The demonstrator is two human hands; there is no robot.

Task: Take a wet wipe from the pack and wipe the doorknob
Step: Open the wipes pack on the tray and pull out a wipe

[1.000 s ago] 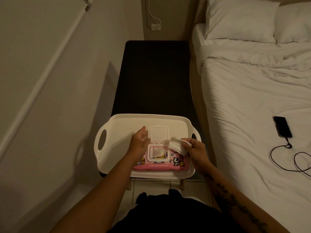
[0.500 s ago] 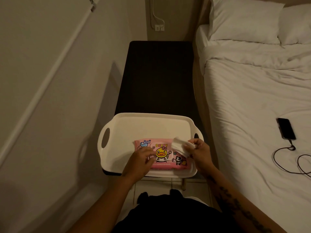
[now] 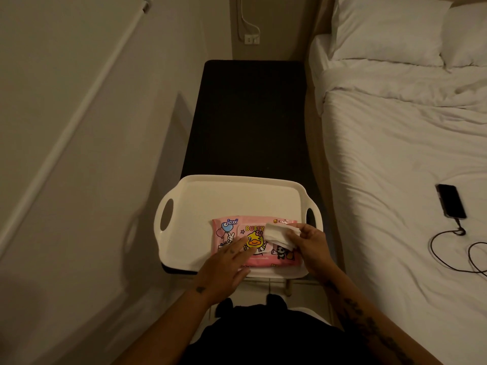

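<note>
A pink wet wipe pack (image 3: 232,230) with a yellow duck on its shut lid lies on a white handled tray (image 3: 237,196). My left hand (image 3: 224,267) rests flat on the pack's near left part, fingers spread and pressing down. My right hand (image 3: 311,248) holds a folded white wet wipe (image 3: 279,234) just above the pack's right half. No doorknob is in view.
The tray sits on the near end of a narrow black bench (image 3: 250,114) between a beige wall (image 3: 79,154) and a white bed (image 3: 395,154). A phone (image 3: 451,201) on a charging cable (image 3: 448,248) lies on the bed. A wall socket (image 3: 251,39) is beyond the bench.
The pack's lid was open a second ago and is shut now. My left hand moved from the lid down to the pack's near side. My right hand kept hold of the wipe.
</note>
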